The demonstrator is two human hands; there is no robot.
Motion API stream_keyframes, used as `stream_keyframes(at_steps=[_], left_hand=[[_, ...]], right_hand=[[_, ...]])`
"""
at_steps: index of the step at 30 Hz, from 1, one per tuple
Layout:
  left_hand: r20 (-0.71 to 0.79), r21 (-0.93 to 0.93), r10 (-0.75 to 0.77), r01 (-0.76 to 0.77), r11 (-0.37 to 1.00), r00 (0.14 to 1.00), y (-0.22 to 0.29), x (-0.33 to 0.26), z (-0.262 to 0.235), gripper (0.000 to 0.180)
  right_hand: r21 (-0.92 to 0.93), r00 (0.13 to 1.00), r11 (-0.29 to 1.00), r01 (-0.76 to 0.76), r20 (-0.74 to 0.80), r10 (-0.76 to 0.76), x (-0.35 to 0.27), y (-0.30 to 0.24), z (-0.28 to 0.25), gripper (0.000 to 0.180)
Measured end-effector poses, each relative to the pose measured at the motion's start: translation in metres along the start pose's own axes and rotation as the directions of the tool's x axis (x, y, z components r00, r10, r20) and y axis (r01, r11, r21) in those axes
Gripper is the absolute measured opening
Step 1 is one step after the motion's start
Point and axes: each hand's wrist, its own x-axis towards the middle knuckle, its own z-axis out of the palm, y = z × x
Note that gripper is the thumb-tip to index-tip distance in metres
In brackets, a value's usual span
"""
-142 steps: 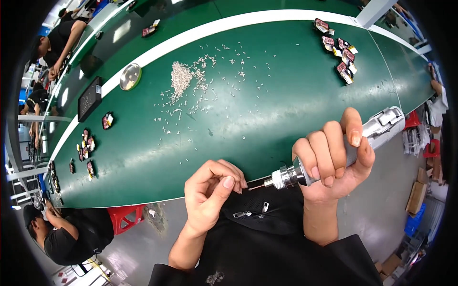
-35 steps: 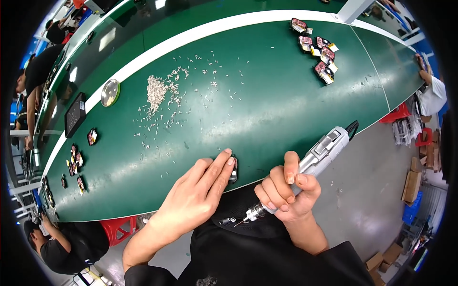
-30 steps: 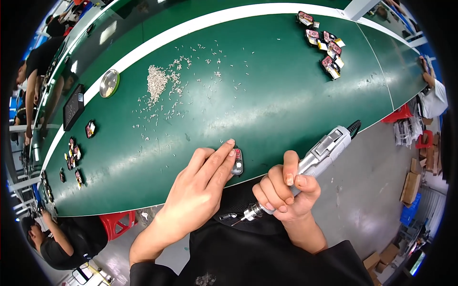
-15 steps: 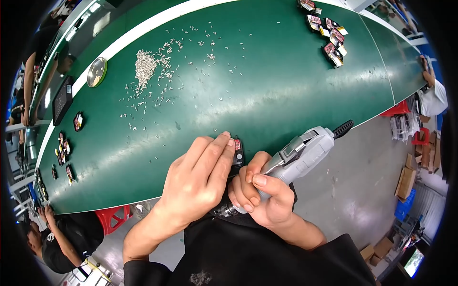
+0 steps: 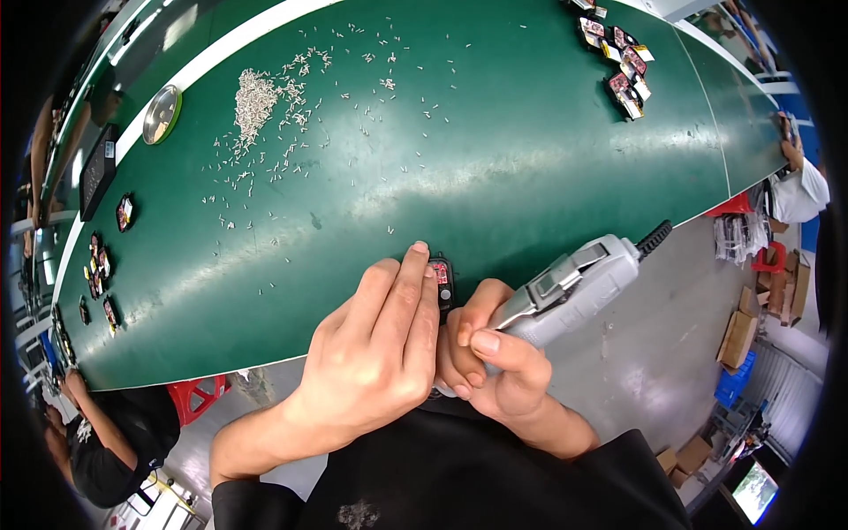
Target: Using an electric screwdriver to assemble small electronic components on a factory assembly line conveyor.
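Note:
My right hand (image 5: 505, 367) is wrapped round a grey electric screwdriver (image 5: 574, 291) with a metal lever and a black cord, its body slanting up to the right. The screwdriver's front end is hidden behind my hands. At the near table edge, my left hand (image 5: 375, 353) holds a small black device (image 5: 445, 281) with a red part on its face. The fingers lie straight together along its left side; the thumb is out of sight. Farther off on the green table lies a pile of small silver screws (image 5: 254, 104), with loose ones strewn around it.
Similar devices lie in groups at the far right (image 5: 625, 66) and at the left (image 5: 97, 265). A round green-rimmed dish (image 5: 162, 115) and a black tray (image 5: 97, 172) stand along the back left edge. Another person (image 5: 97, 450) sits at lower left near a red stool (image 5: 196, 399).
The view has shifted slightly, so the screws and left-hand devices sit farther left and higher. The screwdriver's front end, visible before below my hands, is now hidden. Both hands keep their hold.

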Motion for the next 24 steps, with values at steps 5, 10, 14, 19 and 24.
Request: stream_keyframes(at_steps=[5, 10, 14, 19, 24], left_hand=[[0.092, 0.029, 0.006, -0.009, 1.000, 0.996, 0.004, -0.004, -0.008, 0.044], [0.129, 0.094, 0.018, -0.031, 0.995, 0.992, 0.009, -0.010, -0.006, 0.046], [0.109, 0.095, 0.014, -0.024, 0.995, 0.994, 0.009, -0.012, -0.002, 0.044], [0.106, 0.036, -0.053, 0.049, 0.998, 0.993, 0.012, -0.013, -0.003, 0.042], [0.081, 0.072, -0.015, 0.009, 0.997, 0.997, 0.007, -0.013, -0.001, 0.036]], right_hand=[[-0.273, 0.960, 0.943, 0.190, 0.253, -0.120, 0.011, -0.058, 0.010, 0.015], [-0.349, 0.879, 0.870, 0.348, 0.443, -0.174, 0.035, -0.092, 0.023, 0.020], [-0.418, 0.871, 0.811, 0.408, 0.443, -0.210, 0.052, -0.089, 0.022, 0.023], [-0.443, 0.872, 0.801, 0.402, 0.453, -0.187, 0.063, -0.084, 0.018, 0.024], [-0.441, 0.878, 0.810, 0.387, 0.446, -0.176, 0.068, -0.078, 0.013, 0.024]])
